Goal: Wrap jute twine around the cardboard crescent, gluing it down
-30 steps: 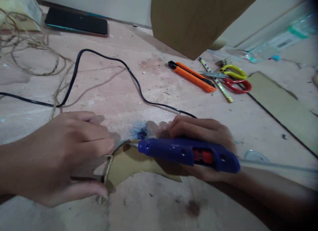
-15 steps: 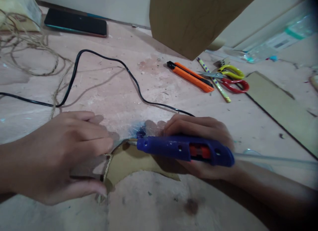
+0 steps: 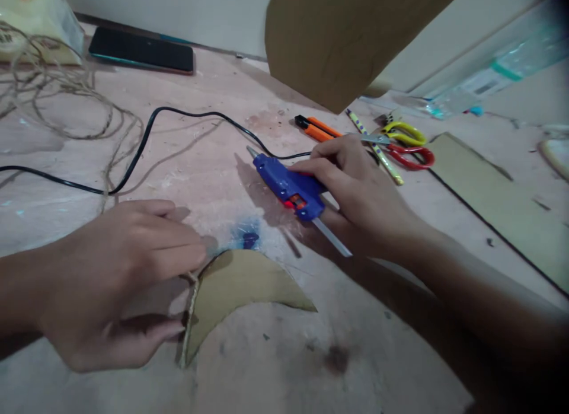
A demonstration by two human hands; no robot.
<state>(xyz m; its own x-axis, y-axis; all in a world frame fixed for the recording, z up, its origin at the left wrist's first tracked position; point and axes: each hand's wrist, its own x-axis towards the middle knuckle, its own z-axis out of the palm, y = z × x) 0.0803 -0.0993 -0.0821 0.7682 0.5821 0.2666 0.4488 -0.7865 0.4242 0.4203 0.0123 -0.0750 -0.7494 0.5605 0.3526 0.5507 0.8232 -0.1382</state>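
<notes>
My right hand (image 3: 355,185) grips a blue hot glue gun (image 3: 287,185), its nozzle pointing up and left above the table. A clear glue stick (image 3: 333,239) juts from the gun's back end. On the table lies a curved, pointed cardboard piece (image 3: 249,277). Jute twine (image 3: 190,319) runs along its left edge. My left hand (image 3: 128,277) steadies this piece, the thumb against the twined edge and the bent fingers by the upper corner. The fingers' undersides are hidden. A dark blue smear (image 3: 250,240) marks the table just above the cardboard.
A black cord (image 3: 149,126) crosses the table. Loose twine (image 3: 66,105) and a phone (image 3: 142,49) lie at the back left. Behind my right hand are an orange cutter (image 3: 317,129), a patterned pencil (image 3: 393,169) and scissors (image 3: 413,156). A cardboard sheet (image 3: 484,188) lies right, a plastic bottle (image 3: 484,85) beyond.
My right hand has lifted the glue gun away from the cardboard's top edge, up and back, turning its nozzle upward. My left hand stays at the cardboard's left edge.
</notes>
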